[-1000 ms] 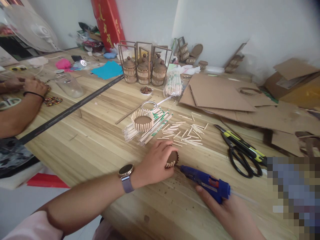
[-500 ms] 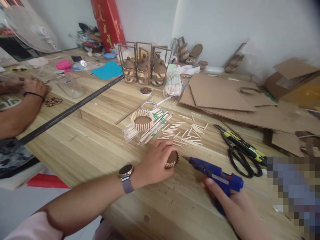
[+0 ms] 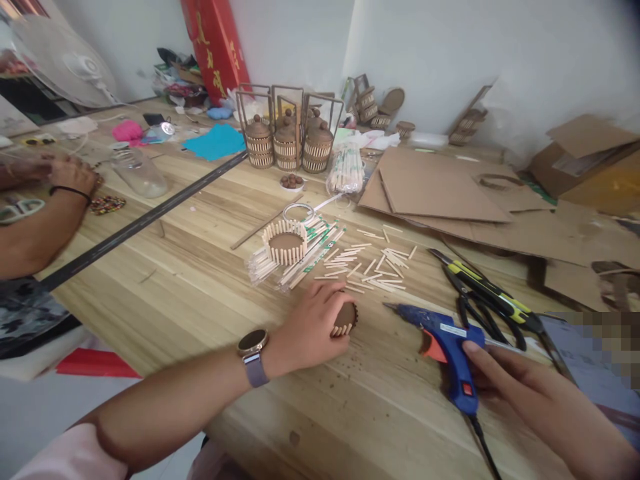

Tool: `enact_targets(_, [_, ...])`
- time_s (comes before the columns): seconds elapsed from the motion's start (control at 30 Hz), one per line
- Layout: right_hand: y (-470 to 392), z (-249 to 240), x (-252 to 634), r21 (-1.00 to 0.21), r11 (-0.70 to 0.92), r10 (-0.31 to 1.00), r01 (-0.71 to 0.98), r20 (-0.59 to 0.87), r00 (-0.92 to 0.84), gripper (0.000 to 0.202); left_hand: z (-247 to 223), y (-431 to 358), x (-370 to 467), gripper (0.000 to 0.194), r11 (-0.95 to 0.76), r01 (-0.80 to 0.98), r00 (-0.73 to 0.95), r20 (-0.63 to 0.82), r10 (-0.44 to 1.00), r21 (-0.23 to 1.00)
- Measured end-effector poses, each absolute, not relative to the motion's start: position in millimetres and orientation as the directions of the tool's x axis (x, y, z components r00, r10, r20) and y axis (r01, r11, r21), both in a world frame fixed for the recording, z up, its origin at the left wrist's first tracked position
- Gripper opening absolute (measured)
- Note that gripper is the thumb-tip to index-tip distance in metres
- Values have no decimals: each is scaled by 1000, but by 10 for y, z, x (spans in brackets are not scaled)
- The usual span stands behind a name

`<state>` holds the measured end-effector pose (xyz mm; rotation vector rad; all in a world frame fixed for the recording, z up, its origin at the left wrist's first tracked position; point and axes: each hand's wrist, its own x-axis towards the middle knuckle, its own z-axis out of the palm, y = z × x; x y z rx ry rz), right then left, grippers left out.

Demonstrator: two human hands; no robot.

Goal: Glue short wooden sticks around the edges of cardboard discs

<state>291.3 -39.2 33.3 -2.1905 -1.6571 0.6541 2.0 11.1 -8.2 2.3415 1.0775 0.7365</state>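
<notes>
My left hand [image 3: 317, 323] is closed around a small round brown base [image 3: 346, 319] with short wooden sticks along part of its edge, held at the tabletop. To the right, a blue hot glue gun [image 3: 445, 327] points its nozzle towards that base. My right hand [image 3: 520, 387] has its thumb on the gun's rear, with the other fingers partly hidden; the handle and orange trigger show uncovered. Beyond my left hand, a ring of upright sticks on a brown base [image 3: 285, 243] rests on wrapped sticks. Loose cut sticks [image 3: 380, 267] lie beside it.
Black-handled scissors [image 3: 480, 313] and a yellow-black utility knife [image 3: 490, 290] lie at right, near cardboard sheets [image 3: 445, 187]. Lidded stick baskets [image 3: 287, 143] with tall handles stand behind. At left are a glass jar [image 3: 137, 170] and another person's hand [image 3: 73, 175].
My right hand and the glue gun have moved right, away from the round base. My grip has slid off the gun's handle towards its rear. My left hand stays put.
</notes>
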Motion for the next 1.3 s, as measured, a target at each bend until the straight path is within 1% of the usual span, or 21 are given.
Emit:
enact_targets(0.1, [-352,431,2974,-314,-358,920,879,-277,276,44,-93,110,19,51,-586,543,547,275,790,602])
enact_targets(0.13, [-346,460,2974,-266,-359,923,895,-241,299,42,-96,111,19,51,-584,543,547,274,791,604])
enact_targets(0.2, [-341,496,2960,-238,-293,951,926,-177,255,37,-99,112,19,50,-584,543,548,273,791,604])
enact_targets(0.27, [-344,490,2946,-278,-181,976,943,-172,137,30,-99,114,19,50,-583,547,545,273,793,600])
enact_targets(0.33, [-353,455,2942,-354,-95,975,931,-220,16,21,-95,114,18,50,-581,550,542,273,795,600])
enact_targets(0.37, [-357,433,2941,-386,-79,970,919,-242,-18,18,-91,113,17,50,-581,549,542,273,795,601])
enact_targets(0.43, [-363,402,2935,-436,-86,961,896,-275,-42,19,-85,113,16,50,-584,546,546,274,792,601])
enact_targets(0.57, [-363,416,2895,-499,-133,946,856,-322,-41,24,-90,114,15,50,-591,546,550,279,787,594])
enact_targets(0.67, [-363,445,2874,-551,-115,939,827,-331,-90,22,-107,116,13,51,-592,540,545,288,788,598])
enact_targets(0.77, [-363,438,2897,-561,-68,944,825,-303,-128,17,-118,116,11,52,-590,534,547,285,787,605])
enact_targets(0.93, [-343,388,3002,-512,-27,927,858,-333,-170,20,-113,115,13,52,-577,537,542,272,795,616])
enact_targets(1.0, [-317,390,3002,-464,-13,947,886,-289,-137,18,-114,117,15,53,-574,536,538,274,797,619])
enact_targets(1.1, [-240,416,2891,-384,22,979,923,-181,-99,19,-124,119,18,52,-579,543,538,276,796,608])
enact_targets(1.17, [-157,431,2743,-355,117,986,927,-70,-151,23,-131,120,18,52,-582,548,540,277,795,601])
enact_targets(1.23, [-50,435,2551,-316,257,966,913,48,-255,24,-135,120,16,52,-582,547,540,278,795,601])
enact_targets(1.3, [72,425,2341,-248,344,938,906,51,-342,24,-132,121,16,53,-583,542,541,279,793,605])
